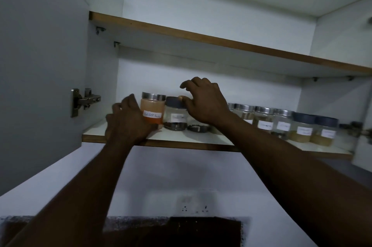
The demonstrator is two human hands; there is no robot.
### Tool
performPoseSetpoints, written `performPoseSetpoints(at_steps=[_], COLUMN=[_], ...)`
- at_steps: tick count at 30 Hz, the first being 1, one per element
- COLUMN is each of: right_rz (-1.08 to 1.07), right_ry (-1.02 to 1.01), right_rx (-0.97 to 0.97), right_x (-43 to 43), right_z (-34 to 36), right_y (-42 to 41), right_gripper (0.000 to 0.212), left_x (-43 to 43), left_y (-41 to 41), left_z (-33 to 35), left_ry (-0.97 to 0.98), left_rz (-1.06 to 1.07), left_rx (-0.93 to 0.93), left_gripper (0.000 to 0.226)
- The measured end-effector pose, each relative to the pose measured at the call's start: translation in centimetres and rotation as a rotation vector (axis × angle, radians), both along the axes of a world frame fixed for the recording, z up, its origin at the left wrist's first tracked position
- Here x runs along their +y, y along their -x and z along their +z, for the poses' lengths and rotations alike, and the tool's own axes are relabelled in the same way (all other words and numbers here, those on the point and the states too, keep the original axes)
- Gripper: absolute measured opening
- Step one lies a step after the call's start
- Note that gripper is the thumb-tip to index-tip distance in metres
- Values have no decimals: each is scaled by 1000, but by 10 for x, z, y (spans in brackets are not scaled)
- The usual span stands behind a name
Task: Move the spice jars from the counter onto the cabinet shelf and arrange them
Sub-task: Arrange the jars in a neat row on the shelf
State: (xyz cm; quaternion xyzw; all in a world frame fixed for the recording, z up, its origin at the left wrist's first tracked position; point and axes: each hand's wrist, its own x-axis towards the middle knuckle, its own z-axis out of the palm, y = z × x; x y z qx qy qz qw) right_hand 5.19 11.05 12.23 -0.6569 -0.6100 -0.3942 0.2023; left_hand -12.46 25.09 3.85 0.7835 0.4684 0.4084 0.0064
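Note:
On the lower cabinet shelf (171, 137) a jar of orange powder (153, 108) with a steel lid stands at the left end of a row. My left hand (127, 120) wraps its left side and base. Beside it is a clear jar with a dark lid (175, 113) and dark spice at the bottom. My right hand (203, 99) hovers over that lid with fingers spread, thumb touching the lid's right edge. Another jar behind my right hand is mostly hidden. Several labelled jars (285, 123) continue the row to the right.
The upper shelf (221, 42) hangs close above the jars. The open cabinet door with its hinge (84, 101) is at the left. Below are a white wall with a socket plate (193, 204) and a dark counter edge (141, 224).

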Motion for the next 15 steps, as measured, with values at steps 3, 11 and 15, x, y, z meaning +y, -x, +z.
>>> performPoseSetpoints(at_steps=[3, 11, 15], right_rz=[-85, -261, -311], right_ry=[23, 122, 166], right_rx=[10, 129, 144], right_x=[-42, -151, -200], right_z=[-5, -21, -32], right_y=[-32, -121, -175], right_gripper=[42, 46, 46], left_x=[-11, -96, -151], left_y=[-3, -98, -181], left_z=[-2, 1, 4], left_ry=[-226, -457, -555], left_rz=[11, -181, -257], left_rx=[-40, 140, 252], left_gripper=[125, 103, 101])
